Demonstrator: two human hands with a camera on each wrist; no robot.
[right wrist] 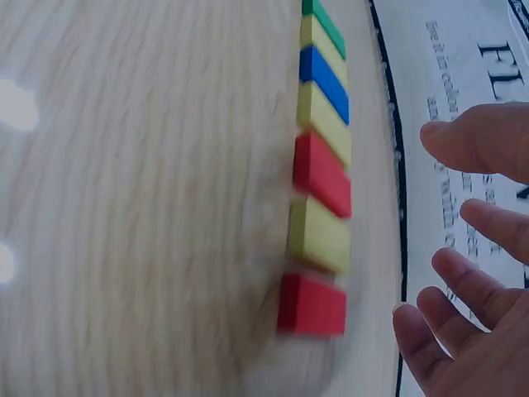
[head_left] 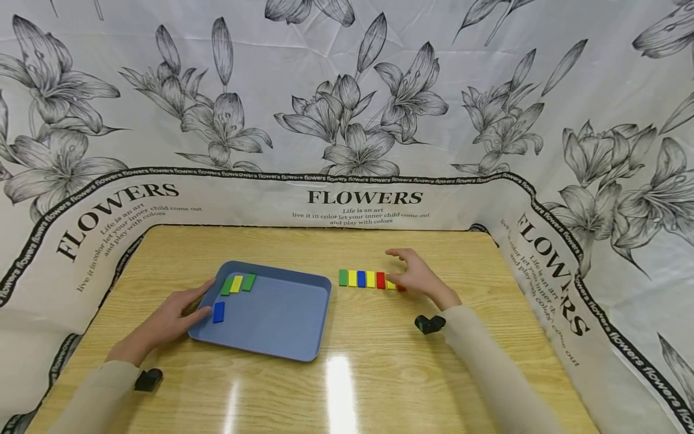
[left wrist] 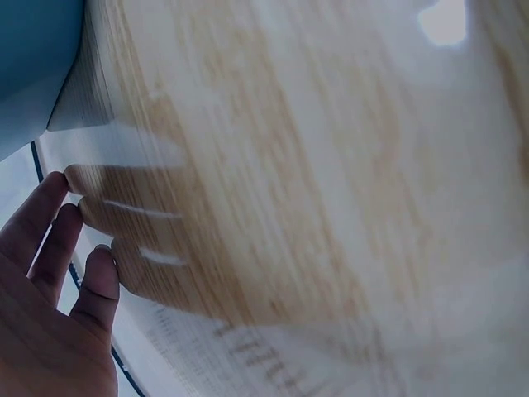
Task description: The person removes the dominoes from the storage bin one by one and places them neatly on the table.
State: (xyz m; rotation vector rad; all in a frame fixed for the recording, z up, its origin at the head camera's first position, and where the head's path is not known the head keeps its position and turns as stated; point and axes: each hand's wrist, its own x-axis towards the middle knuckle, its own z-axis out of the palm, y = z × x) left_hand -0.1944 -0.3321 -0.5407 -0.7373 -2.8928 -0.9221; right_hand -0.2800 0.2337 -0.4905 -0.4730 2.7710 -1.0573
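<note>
A blue-grey tray [head_left: 271, 313] lies at the left of the wooden table. Inside it, a green block [head_left: 226, 286], a yellow block [head_left: 236, 284] and another green block [head_left: 248, 282] stand near the far left corner. Closer to me, a blue block [head_left: 218, 312] lies beside my left thumb. My left hand [head_left: 170, 316] rests at the tray's left edge with its fingers fairly straight. To the tray's right runs a row of several coloured blocks, with a red block [right wrist: 312, 306] at its right end. My right hand [head_left: 420, 277] hovers over that end, fingers apart, holding nothing.
The wooden table [head_left: 390, 374] is bordered at the back and sides by white flower-printed cloth [head_left: 368, 205]. Black wrist devices [head_left: 430, 324] sit by both sleeves. Bright reflections show on the tabletop.
</note>
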